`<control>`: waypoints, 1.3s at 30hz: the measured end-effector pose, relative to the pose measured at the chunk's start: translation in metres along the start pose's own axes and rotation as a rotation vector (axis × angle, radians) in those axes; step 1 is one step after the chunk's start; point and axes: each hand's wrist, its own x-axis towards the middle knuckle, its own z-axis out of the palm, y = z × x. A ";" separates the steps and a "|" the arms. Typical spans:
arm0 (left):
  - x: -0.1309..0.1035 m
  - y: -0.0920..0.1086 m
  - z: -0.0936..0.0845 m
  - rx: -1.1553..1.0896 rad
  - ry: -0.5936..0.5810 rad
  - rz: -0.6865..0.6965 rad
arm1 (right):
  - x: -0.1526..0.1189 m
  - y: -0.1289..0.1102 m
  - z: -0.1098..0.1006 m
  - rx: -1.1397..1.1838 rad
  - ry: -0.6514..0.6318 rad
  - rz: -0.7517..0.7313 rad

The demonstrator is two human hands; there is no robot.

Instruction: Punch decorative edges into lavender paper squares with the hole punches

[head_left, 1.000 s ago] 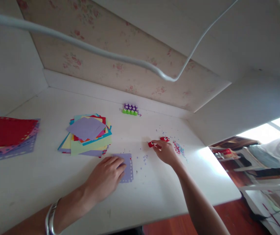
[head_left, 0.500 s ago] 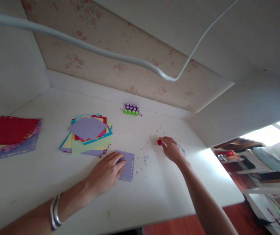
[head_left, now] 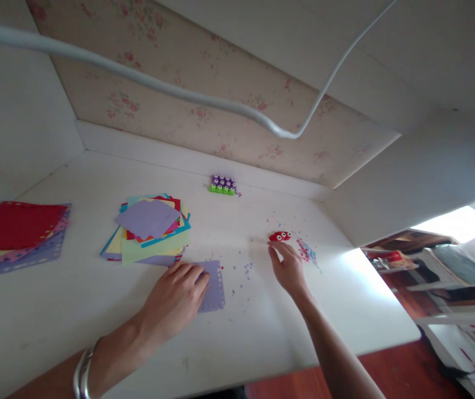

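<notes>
My left hand (head_left: 184, 291) rests on a square of purple paper (head_left: 213, 287) with a line of small punched holes at its edge. Its curled fingers hold the paper's left side against the white table. My right hand (head_left: 289, 269) is just in front of a row of red craft punches (head_left: 280, 236). A gap shows between its thumb and fingers, and I see nothing held in them. Tiny purple paper bits (head_left: 248, 270) lie between the two hands. Red and blue paper bits (head_left: 306, 252) are heaped to the right of my right hand.
A pile of coloured paper (head_left: 150, 227) lies left of centre. Punched sheets with a red one on top (head_left: 17, 224) lie at the far left. Purple and green punches (head_left: 222, 184) stand near the back ledge. A white cable (head_left: 221, 101) hangs across the view above.
My right hand has drawn back toward me from the red punches, uncovering the row and the heap of bits. My left hand and the purple paper have shifted slightly left.
</notes>
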 end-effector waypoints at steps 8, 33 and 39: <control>-0.025 -0.007 -0.010 0.072 0.023 0.014 | -0.059 -0.123 0.048 0.829 -0.459 0.331; -0.022 -0.014 0.000 0.044 0.099 0.015 | -0.018 0.029 -0.017 0.801 0.070 0.534; -0.023 -0.010 0.005 -0.022 0.173 0.102 | -0.003 -0.073 0.061 1.400 -0.267 0.647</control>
